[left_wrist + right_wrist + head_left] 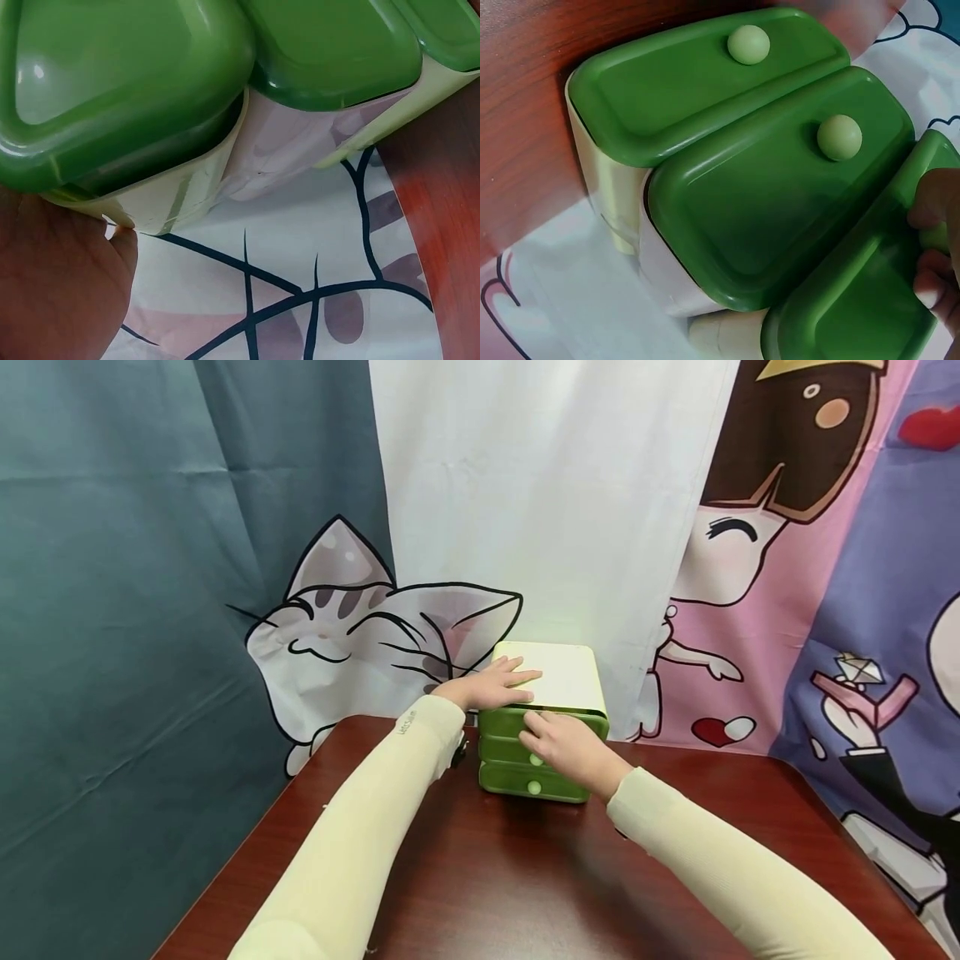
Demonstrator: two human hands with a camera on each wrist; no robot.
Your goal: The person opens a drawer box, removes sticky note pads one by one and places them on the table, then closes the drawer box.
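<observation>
A small three-drawer storage box with a pale top (564,675) and green drawer fronts stands on the table. My left hand (491,685) rests on that top, fingers spread and straight. At the front, my right hand (566,747) pinches the round knob (934,238) of the top drawer (127,82). A dark gap shows behind this drawer's front in the left wrist view, so it sits slightly out of the box. Below it are the middle drawer (772,195) and the bottom drawer (682,90), each with a light green knob. The drawer's inside is hidden.
The box stands on a reddish-brown table (495,877) near its back edge. Directly behind hangs a printed cloth (555,527) with a cartoon cat and figures. Dark teal cloth (127,610) hangs at the left.
</observation>
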